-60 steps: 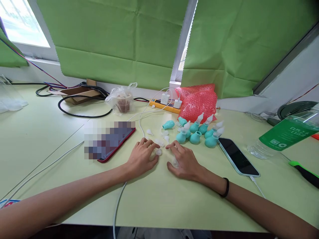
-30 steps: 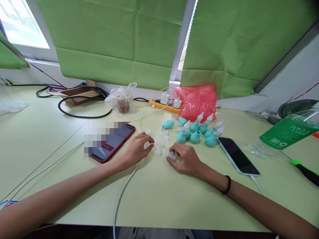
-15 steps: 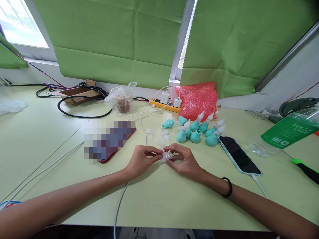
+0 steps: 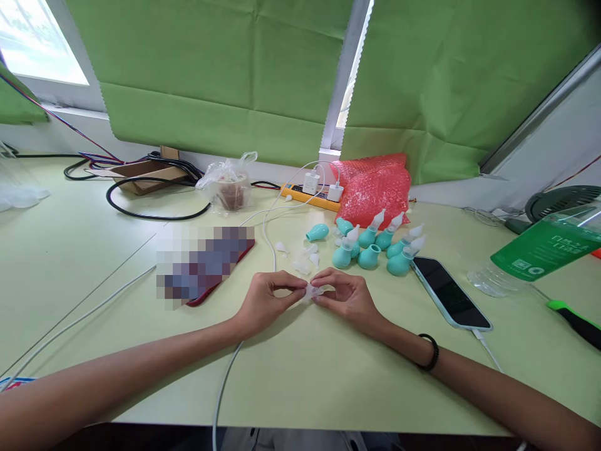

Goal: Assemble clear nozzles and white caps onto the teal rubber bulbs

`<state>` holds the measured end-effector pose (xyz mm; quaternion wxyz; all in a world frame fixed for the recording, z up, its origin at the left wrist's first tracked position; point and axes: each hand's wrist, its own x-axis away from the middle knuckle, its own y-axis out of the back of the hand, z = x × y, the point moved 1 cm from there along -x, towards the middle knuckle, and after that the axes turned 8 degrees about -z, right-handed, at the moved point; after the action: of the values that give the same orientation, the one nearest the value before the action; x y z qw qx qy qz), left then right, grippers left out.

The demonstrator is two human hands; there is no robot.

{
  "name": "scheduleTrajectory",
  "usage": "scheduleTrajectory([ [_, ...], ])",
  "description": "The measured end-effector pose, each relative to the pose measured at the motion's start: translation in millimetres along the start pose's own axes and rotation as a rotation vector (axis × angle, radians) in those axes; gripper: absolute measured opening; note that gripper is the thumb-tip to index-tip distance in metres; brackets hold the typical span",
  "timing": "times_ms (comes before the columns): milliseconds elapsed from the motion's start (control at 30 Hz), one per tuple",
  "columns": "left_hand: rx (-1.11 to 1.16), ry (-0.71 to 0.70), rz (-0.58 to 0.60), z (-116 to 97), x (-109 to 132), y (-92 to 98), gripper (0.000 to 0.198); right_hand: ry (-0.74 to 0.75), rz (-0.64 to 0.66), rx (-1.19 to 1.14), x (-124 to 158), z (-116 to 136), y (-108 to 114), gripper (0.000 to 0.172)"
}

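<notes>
My left hand (image 4: 270,302) and my right hand (image 4: 348,298) meet over the middle of the table. Between their fingertips is a small clear plastic part (image 4: 312,291), pinched from both sides and partly covered. Just beyond lie loose translucent pieces (image 4: 302,264) and a pointed white tip (image 4: 280,247). To the right stand several teal squeeze bulbs with translucent pointed nozzles, like nasal aspirators (image 4: 344,252). One teal bulb (image 4: 369,257) stands with its mouth uncovered, and another bulb (image 4: 317,232) lies on its side.
A charging phone (image 4: 451,293) and a tilted green-labelled bottle (image 4: 539,250) are at the right. At the left lies a red-edged, blurred-out object (image 4: 206,266). An orange power strip (image 4: 319,200), red bubble wrap (image 4: 374,191) and a bagged pot (image 4: 231,191) stand behind. A white cable (image 4: 225,379) passes beneath my left wrist.
The clear plastic part has turned between my fingers and now shows less of its wide side. My right fingers have closed in slightly on it. Bulbs and loose pieces stay put.
</notes>
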<state>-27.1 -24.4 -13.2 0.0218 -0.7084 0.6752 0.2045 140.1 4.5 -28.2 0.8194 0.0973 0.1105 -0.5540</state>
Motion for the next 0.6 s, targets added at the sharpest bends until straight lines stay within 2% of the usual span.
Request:
scheduleTrajectory([
  [100, -0.011, -0.029, 0.004, -1.1, 0.0, 0.9, 0.013, -0.015, -0.007, -0.044, -1.1, -1.6, 0.8, 0.022],
  [233, -0.007, -0.002, -0.003, 0.2, 1.1, 1.8, 0.016, -0.090, -0.042, -0.092, -2.4, -3.5, 1.9, 0.031],
  [433, 0.001, 0.000, -0.001, 3.2, 1.0, 1.8, 0.015, -0.121, -0.064, -0.070, -3.1, -1.7, 2.1, 0.028],
  [600, -0.062, -0.119, -0.011, 2.1, 0.1, 2.6, 0.013, -0.142, -0.065, -0.055, -2.6, -1.4, 1.9, 0.027],
])
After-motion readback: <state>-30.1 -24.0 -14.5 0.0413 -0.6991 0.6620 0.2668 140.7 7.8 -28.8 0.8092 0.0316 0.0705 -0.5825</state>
